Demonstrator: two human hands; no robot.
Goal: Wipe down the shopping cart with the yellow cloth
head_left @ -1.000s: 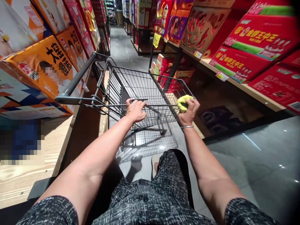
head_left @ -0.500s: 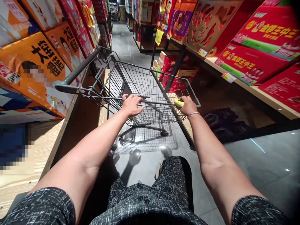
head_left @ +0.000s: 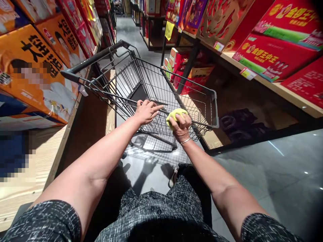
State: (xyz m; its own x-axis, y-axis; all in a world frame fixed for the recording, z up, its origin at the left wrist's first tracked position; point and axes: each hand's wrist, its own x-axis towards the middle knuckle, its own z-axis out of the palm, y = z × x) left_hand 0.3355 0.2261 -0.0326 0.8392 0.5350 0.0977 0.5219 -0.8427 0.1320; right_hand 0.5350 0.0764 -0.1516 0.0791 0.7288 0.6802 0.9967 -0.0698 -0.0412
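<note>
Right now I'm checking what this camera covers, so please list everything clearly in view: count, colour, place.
shopping cart: one, dark grey, mid-view
cloth: one, yellow, at the cart's near rail
shelves: several, wood and black, both sides
orange boxes: two or more, orange, left
red boxes: several, red, right
cut-out box: one, gold and red, upper right
purple box: one, purple and orange, left of it
dark packages: uncountable, purplish, lower right
tag: one, yellow, hanging at right
price labels: two or more, white-yellow, shelf edge
floor: one, grey, aisle
bracelet: one, silvery, right wrist
outfit: one, black and white, bottom
left hand: one, bare, on the cart
right hand: one, bare, holding the cloth
</note>
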